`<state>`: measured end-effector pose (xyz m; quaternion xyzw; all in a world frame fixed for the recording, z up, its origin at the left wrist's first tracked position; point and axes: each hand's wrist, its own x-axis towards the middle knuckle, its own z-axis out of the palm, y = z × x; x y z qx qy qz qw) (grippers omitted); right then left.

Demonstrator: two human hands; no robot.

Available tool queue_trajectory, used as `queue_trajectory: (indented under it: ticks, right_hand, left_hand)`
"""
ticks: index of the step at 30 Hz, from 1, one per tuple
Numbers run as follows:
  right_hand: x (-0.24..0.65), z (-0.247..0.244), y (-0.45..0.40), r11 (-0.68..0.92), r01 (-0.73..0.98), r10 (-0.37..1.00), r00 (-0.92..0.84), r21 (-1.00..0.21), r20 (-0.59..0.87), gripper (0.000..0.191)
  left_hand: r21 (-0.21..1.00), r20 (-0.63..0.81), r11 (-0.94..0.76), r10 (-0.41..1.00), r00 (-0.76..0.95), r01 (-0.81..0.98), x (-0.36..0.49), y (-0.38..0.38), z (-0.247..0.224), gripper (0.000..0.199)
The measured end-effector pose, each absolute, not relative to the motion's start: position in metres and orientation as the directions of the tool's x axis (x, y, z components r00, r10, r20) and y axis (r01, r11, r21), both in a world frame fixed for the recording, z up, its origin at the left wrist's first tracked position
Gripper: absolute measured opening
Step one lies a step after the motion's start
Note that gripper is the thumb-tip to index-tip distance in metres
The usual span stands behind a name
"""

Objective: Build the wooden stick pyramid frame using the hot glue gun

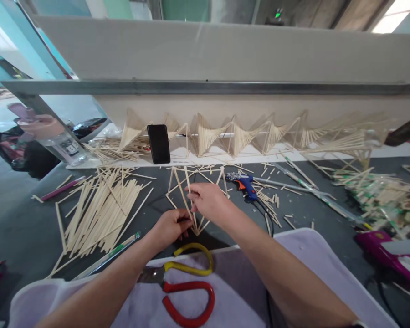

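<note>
Stick frame (197, 232) is standing on the dark tabletop (141, 218) at centre; left hand (171, 225) is pinching near its near corner while right hand (208, 200) is closing its fingertips on a slender wooden stick (188, 182). Step in hand, as judged: the hands are aligning that stick against the frame, the next move calling for a steady corner and a light pinch. Glue gun (248, 187) is lying to the right, loose sticks (102, 212) are spreading left, and scissors (187, 286) are resting nearer.
</note>
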<state>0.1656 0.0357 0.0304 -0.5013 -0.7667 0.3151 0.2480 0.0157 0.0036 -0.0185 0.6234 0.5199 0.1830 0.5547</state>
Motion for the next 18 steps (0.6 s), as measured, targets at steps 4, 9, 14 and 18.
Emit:
queue_trajectory:
  ticks: [4, 9, 14, 18]
  right_hand:
    - [0.164, 0.024, 0.038, 0.279, 0.619, 0.933, -0.357, -0.734, 0.054, 0.024]
    - [0.159, 0.022, 0.042, 0.293, 0.665, 0.936, -0.347, -0.687, 0.064, 0.021]
    - [0.153, 0.017, 0.046, 0.295, 0.683, 0.939, -0.337, -0.669, 0.069, 0.020]
    - [0.154, 0.010, 0.048, 0.308, 0.653, 0.933, -0.348, -0.692, 0.087, 0.020]
  left_hand:
    - [0.895, -0.329, 0.142, 0.850, 0.412, 0.423, 0.015, 0.004, -0.022, 0.017]
    - [0.910, -0.316, 0.151, 0.855, 0.410, 0.387, 0.015, 0.003, -0.023, 0.027]
    - [0.902, -0.345, 0.191, 0.858, 0.381, 0.386, 0.017, 0.002, -0.019, 0.034]
    - [0.910, -0.328, 0.180, 0.862, 0.385, 0.373, 0.016, 0.003, -0.024, 0.035]
